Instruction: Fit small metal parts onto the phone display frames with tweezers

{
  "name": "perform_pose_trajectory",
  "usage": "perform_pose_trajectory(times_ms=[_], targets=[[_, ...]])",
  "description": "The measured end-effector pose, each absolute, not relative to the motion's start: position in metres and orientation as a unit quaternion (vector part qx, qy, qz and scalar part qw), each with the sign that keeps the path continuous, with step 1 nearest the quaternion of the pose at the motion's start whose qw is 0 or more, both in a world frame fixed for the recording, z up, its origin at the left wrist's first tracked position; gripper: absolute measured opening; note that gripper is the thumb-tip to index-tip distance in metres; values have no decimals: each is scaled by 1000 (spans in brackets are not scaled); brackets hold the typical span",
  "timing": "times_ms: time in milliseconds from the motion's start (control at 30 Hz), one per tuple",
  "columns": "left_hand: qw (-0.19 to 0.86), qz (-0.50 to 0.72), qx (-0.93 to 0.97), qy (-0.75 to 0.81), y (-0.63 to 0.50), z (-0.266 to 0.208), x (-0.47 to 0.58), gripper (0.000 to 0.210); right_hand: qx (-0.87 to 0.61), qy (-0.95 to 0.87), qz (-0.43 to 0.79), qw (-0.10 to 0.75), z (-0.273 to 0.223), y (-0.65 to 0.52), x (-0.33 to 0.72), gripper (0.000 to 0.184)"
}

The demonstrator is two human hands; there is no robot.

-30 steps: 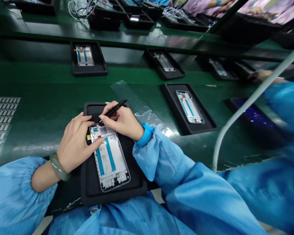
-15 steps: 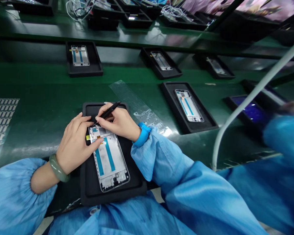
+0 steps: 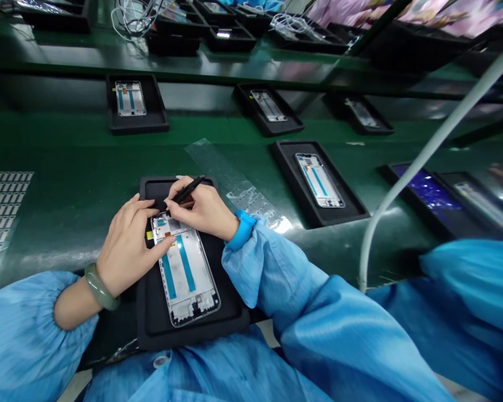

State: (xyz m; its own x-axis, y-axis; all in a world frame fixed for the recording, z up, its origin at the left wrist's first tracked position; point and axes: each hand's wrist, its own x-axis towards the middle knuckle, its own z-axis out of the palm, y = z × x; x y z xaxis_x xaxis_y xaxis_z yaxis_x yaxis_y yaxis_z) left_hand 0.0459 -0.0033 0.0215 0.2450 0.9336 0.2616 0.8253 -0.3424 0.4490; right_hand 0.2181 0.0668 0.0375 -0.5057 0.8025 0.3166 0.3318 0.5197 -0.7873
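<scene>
A silver phone frame (image 3: 201, 262) with two blue strips lies in a black foam tray (image 3: 235, 312) in front of me. My left hand (image 3: 128, 240) is open, its fingers stretched toward the frame's top end and its thumb resting on the inner face. A yellow tab (image 3: 150, 235) juts from the frame's left edge beside that hand. My right hand (image 3: 203, 209) is closed around slim black tweezers (image 3: 188, 188), angled down at the top edge of the frame. Their tips are hidden by my fingers.
Right of my tray stands another black tray (image 3: 352, 215) with a phone frame (image 3: 321, 181). A clear plastic strip (image 3: 222, 167) lies between. Further trays stand behind; a sheet of small parts (image 3: 4, 204) is at left. A pale hose (image 3: 419, 162) crosses the right side, near a co-worker's blue sleeve (image 3: 473, 279).
Both my hands stay almost in place at the top of the phone frame. At the right, the co-worker's arm has moved down and back, uncovering more of the trays there.
</scene>
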Motion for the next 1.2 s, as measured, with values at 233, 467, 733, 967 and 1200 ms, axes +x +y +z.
perform_pose_trajectory(times_ms=[233, 467, 733, 967, 1200], targets=[[87, 240, 782, 568, -7, 22, 47, 47, -355, -785, 350, 368, 34, 68, 220, 6], [5, 178, 819, 545, -10, 25, 48, 35, -334, -821, 281, 369, 39, 70, 222, 6], [3, 229, 813, 535, -8, 32, 48, 33, -388, -908, 73, 143, 65, 106, 258, 24], [-30, 283, 722, 631, 131, 20, -1, 44, -397, -915, 67, 11, 56, 123, 261, 22], [9, 170, 720, 673, 224, 12, -51, 27, -536, -842, 5, 62, 82, 191, 291, 32]])
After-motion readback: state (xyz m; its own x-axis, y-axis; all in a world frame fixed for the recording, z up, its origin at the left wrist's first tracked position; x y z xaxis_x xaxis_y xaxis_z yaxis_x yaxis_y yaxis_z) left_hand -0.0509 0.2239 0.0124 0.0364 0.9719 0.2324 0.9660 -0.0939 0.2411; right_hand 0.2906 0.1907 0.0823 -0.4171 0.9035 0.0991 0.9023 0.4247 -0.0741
